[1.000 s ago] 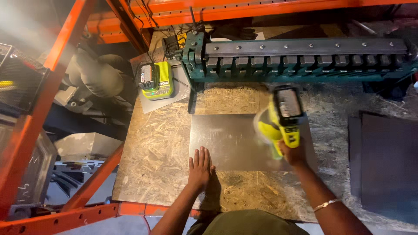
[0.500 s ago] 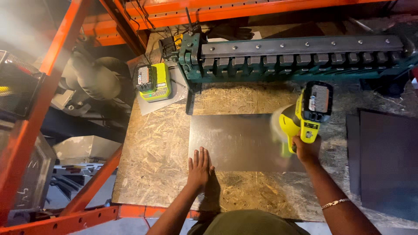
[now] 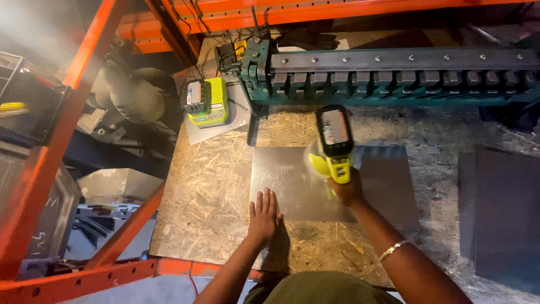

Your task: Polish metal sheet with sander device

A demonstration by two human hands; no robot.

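Observation:
A grey sheet of metal [image 3: 292, 180] lies flat on the chipboard bench top [image 3: 208, 186]. My left hand [image 3: 263, 217] rests flat on the sheet's near left corner, fingers spread. My right hand [image 3: 346, 188] grips the handle of a yellow-green cordless power tool [image 3: 332, 143] with a black battery on top. The tool's head is blurred and sits on the middle of the sheet. A bracelet is on my right wrist.
A green and steel sheet-metal brake [image 3: 394, 70] runs across the back of the bench. A yellow-green battery charger [image 3: 205, 101] sits at the back left. A dark metal plate [image 3: 500, 208] lies at the right. Orange rack beams [image 3: 79, 90] frame the left and front.
My right hand swept the power tool to the right across the sheet, then back left toward its middle. My left hand stayed pressed on the near corner.

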